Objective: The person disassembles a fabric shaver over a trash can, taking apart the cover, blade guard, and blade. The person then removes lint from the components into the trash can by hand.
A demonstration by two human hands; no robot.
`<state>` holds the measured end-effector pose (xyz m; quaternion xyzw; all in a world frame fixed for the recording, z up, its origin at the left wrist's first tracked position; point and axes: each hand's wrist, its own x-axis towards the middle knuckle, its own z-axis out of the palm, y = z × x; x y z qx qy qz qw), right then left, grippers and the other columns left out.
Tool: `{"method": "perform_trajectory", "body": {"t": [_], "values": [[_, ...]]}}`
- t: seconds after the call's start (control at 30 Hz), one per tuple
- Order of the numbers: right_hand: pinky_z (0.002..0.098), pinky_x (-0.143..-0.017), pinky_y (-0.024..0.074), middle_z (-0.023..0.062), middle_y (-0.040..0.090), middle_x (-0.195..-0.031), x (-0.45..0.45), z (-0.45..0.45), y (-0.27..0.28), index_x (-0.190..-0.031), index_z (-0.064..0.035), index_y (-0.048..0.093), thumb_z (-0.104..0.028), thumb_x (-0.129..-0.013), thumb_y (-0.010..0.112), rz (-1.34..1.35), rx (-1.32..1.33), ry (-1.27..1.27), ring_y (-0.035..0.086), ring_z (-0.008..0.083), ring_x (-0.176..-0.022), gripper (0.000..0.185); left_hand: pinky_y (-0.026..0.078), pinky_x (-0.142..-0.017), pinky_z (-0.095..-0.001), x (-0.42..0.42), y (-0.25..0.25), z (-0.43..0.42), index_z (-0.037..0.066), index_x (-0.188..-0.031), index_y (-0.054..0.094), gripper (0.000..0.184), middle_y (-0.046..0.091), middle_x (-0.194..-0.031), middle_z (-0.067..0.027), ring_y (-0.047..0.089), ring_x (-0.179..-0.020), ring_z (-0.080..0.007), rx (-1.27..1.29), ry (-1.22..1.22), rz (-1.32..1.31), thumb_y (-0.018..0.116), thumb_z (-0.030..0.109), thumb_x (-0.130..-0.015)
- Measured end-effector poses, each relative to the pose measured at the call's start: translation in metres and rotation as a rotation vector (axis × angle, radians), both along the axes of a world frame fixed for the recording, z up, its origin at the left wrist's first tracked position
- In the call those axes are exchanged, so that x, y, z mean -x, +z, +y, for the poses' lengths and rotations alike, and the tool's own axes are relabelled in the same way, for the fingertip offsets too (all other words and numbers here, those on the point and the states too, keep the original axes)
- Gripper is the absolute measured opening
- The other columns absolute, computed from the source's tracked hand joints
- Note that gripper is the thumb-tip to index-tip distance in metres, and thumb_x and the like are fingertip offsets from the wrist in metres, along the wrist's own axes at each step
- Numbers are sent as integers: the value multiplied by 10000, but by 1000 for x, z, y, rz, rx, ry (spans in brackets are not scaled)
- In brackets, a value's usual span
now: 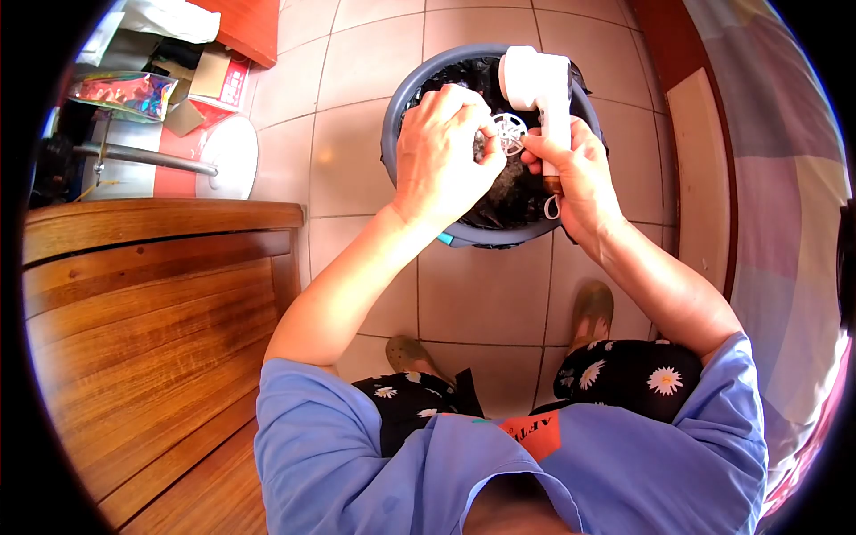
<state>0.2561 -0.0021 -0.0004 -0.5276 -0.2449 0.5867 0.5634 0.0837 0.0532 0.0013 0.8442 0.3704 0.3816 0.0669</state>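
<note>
Both of my hands are over a grey round bin (392, 116) lined with a black plastic bag (486, 212). My right hand (584, 178) is wrapped round the handle of a white device (555, 111) with a round head at its top and a small loop at its lower end. Between my hands is a small round white spoked part (511, 134); my right thumb touches its right edge. My left hand (446, 152) has its fingers curled at the part's left side, and what its fingertips pinch is too small to make out.
A wooden bench (160, 330) stands at the left. Behind it are a metal pole with a round white base (234, 160), a shiny pouch (125, 94) and cardboard (209, 76). A bed with a checked cover (767, 205) lines the right side. Tiles (366, 71) cover the floor.
</note>
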Motion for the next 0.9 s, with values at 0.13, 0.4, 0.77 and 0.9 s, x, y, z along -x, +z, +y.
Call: {"method": "perform_trajectory", "body": {"t": [0.13,0.4,0.77,0.9], "values": [[240,-695,520,84,659,-999,0,-1,0,-1135,-9,510,-21,-866,712,0,-18,3,655,124,-787,336,476,-828,-424,1,-2,-1,94,-861,594,196,599,-983,-37,599,-939,-265,16,-24,27,751,76,-745],[248,-711,528,89,661,-1007,-2,0,-4,-1144,-4,507,-24,-864,720,6,-1,6,658,131,-792,352,496,-838,-434,0,-3,-1,84,-896,566,233,601,-996,-70,602,-941,-296,52,-82,-69,743,46,-750],[264,-712,528,88,662,-1011,-1,-2,-2,-1158,0,500,-20,-863,716,-53,-21,16,654,133,-791,366,520,-870,-397,4,5,1,102,-848,684,119,647,-996,-12,643,-979,-243,167,-32,-148,790,95,-796],[269,-706,525,94,660,-988,0,-2,-1,-1162,0,487,0,-853,715,-83,-89,30,649,136,-788,383,516,-851,-381,5,4,1,108,-849,711,105,650,-981,6,645,-966,-233,146,-10,-107,798,107,-791]]}}
